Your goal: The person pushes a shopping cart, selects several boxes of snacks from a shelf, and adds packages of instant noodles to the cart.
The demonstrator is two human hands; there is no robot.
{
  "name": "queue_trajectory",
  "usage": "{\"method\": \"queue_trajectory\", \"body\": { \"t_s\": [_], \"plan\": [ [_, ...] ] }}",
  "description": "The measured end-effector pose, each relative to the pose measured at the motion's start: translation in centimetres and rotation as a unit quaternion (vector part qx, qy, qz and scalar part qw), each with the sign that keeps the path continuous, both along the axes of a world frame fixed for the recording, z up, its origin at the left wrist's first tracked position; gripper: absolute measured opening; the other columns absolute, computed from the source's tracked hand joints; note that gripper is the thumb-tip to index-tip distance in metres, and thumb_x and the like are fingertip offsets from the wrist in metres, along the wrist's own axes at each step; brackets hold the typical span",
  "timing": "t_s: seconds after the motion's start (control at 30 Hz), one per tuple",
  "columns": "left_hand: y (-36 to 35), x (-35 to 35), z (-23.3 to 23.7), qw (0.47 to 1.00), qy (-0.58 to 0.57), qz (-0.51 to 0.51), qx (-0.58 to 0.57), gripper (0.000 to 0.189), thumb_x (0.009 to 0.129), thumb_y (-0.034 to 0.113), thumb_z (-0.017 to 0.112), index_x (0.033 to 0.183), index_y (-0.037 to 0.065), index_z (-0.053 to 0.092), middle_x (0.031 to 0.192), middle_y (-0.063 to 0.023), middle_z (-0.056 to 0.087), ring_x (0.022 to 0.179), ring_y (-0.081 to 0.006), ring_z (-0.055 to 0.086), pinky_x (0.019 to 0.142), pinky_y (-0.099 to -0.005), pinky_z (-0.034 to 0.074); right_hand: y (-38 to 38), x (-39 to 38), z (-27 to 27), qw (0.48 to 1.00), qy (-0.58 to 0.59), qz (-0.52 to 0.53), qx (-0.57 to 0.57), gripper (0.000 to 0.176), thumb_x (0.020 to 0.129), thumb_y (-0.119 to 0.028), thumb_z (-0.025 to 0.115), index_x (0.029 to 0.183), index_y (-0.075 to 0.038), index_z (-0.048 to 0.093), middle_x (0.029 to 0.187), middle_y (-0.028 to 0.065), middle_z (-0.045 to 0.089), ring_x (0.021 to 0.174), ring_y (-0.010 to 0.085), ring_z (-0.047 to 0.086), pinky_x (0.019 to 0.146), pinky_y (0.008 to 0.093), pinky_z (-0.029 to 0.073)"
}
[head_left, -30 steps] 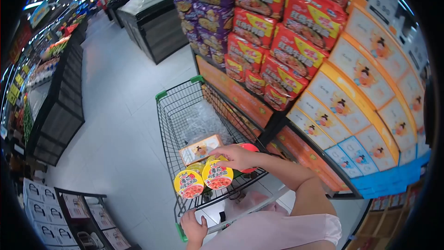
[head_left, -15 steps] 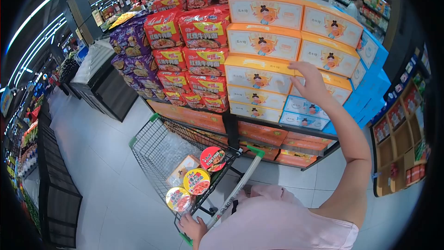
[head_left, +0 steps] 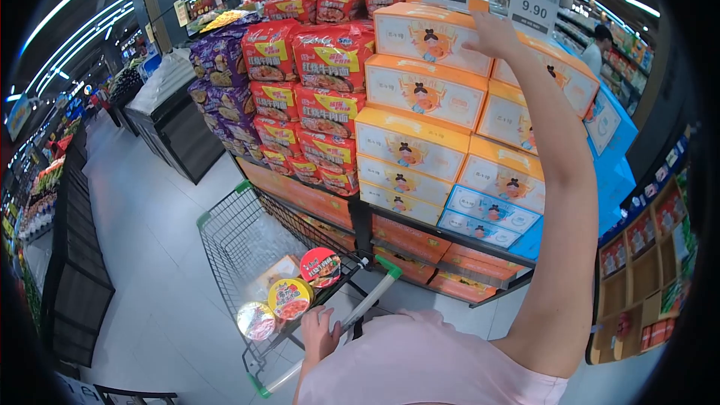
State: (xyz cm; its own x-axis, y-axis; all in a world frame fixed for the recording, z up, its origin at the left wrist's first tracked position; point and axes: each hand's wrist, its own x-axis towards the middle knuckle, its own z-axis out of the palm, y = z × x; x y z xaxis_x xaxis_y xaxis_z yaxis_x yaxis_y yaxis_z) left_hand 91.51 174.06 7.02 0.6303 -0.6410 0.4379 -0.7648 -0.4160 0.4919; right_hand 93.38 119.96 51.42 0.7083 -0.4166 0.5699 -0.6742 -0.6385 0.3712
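Observation:
My right hand (head_left: 491, 35) is stretched up to the right end of the top orange-and-white box (head_left: 424, 34), its thumb by the front face and its fingers over the top, apart. Whether it presses on the box is unclear. Low in the view, my left hand (head_left: 320, 331) rests at the near side of the shopping cart (head_left: 225, 244), fingers slightly spread, beside a yellow-lidded noodle cup (head_left: 290, 298). A red-lidded cup (head_left: 320, 267), a pale-lidded cup (head_left: 256, 320) and a partly hidden box lie in the cart.
Red noodle packs (head_left: 328, 60) and purple packs (head_left: 219, 58) are stacked left of the boxes. Blue boxes (head_left: 611, 131) stand at the right. Price signs (head_left: 534, 0) rise above. A wooden shelf (head_left: 641, 285) is at far right; a person (head_left: 596, 49) stands behind.
My right hand has moved up from the lower boxes to the top one. My left hand has shifted up beside the cups. The view has tilted, and the cart appears further left.

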Motion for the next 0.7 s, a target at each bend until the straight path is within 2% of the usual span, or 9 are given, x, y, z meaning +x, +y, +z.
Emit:
{"method": "queue_trajectory", "body": {
  "t_s": [0.1, 0.2, 0.3, 0.4, 0.5, 0.6, 0.7],
  "plan": [
    [-1.1, 0.0, -0.4, 1.000, 0.006, 0.019, 0.003, 0.040, 0.068, 0.010, 0.073, 0.105, 0.007, 0.059, 0.109, -0.0154, 0.054, 0.099, -0.0348, 0.051, 0.086, -0.0451, 0.041, -0.2, 0.2, 0.6, 0.997, 0.032, -0.043, 0.062, 0.073, 0.075, -0.051, 0.071, 0.126, -0.005, 0.048, 0.129, 0.0125, 0.054, 0.123, 0.0275, 0.050, 0.098, 0.0515, 0.038],
    [-1.5, 0.1, -1.3, 0.999, 0.016, 0.023, 0.016, 0.040, 0.067, 0.011, 0.073, 0.105, 0.007, 0.059, 0.108, -0.0150, 0.055, 0.099, -0.0348, 0.051, 0.087, -0.0460, 0.040, -1.4, 0.4, 0.2, 0.995, 0.047, -0.059, 0.058, 0.081, 0.073, -0.053, 0.071, 0.135, -0.010, 0.042, 0.130, 0.0118, 0.052, 0.122, 0.0271, 0.049, 0.103, 0.0521, 0.033],
    [-2.1, -0.1, -1.1, 0.999, 0.024, 0.038, 0.022, 0.042, 0.064, 0.008, 0.075, 0.104, 0.008, 0.061, 0.109, -0.0140, 0.056, 0.104, -0.0348, 0.051, 0.092, -0.0459, 0.039, -2.2, 0.2, -0.4, 1.000, 0.017, -0.002, 0.011, 0.073, 0.073, -0.053, 0.072, 0.123, -0.004, 0.050, 0.120, 0.0146, 0.057, 0.118, 0.0295, 0.052, 0.097, 0.0501, 0.038],
    [-2.7, -0.3, -0.6, 0.998, 0.021, 0.040, 0.031, 0.041, 0.064, 0.009, 0.075, 0.103, 0.008, 0.061, 0.108, -0.0138, 0.056, 0.104, -0.0346, 0.051, 0.094, -0.0472, 0.037, -3.0, 0.2, -0.6, 1.000, 0.002, -0.001, -0.014, 0.080, 0.069, -0.053, 0.074, 0.128, -0.007, 0.048, 0.118, 0.0134, 0.055, 0.115, 0.0289, 0.052, 0.100, 0.0471, 0.034],
    [-3.1, -0.3, -0.6, 0.998, 0.028, 0.036, 0.039, 0.040, 0.065, 0.009, 0.074, 0.103, 0.008, 0.061, 0.108, -0.0138, 0.056, 0.105, -0.0336, 0.051, 0.096, -0.0476, 0.036, -3.7, 0.0, -0.6, 0.997, -0.010, 0.056, -0.052, 0.078, 0.068, -0.057, 0.074, 0.117, -0.001, 0.052, 0.107, 0.0152, 0.058, 0.112, 0.0310, 0.053, 0.097, 0.0447, 0.037],
    [-3.2, 0.1, -1.3, 0.998, 0.022, 0.028, 0.043, 0.039, 0.068, 0.014, 0.073, 0.104, 0.009, 0.059, 0.106, -0.0129, 0.055, 0.106, -0.0298, 0.052, 0.099, -0.0521, 0.032, -3.5, 0.0, -0.5, 0.997, -0.033, 0.069, -0.029, 0.078, 0.068, -0.058, 0.074, 0.115, 0.000, 0.053, 0.107, 0.0166, 0.059, 0.110, 0.0306, 0.054, 0.098, 0.0437, 0.037],
    [-3.4, 0.0, -1.0, 0.998, 0.028, 0.024, 0.048, 0.039, 0.068, 0.014, 0.074, 0.104, 0.009, 0.059, 0.106, -0.0130, 0.055, 0.106, -0.0298, 0.052, 0.100, -0.0528, 0.032, -3.9, 0.1, -0.6, 0.989, -0.066, 0.116, 0.057, 0.079, 0.068, -0.060, 0.072, 0.115, 0.001, 0.052, 0.107, 0.0182, 0.060, 0.107, 0.0307, 0.055, 0.100, 0.0445, 0.035]
  ]
}}
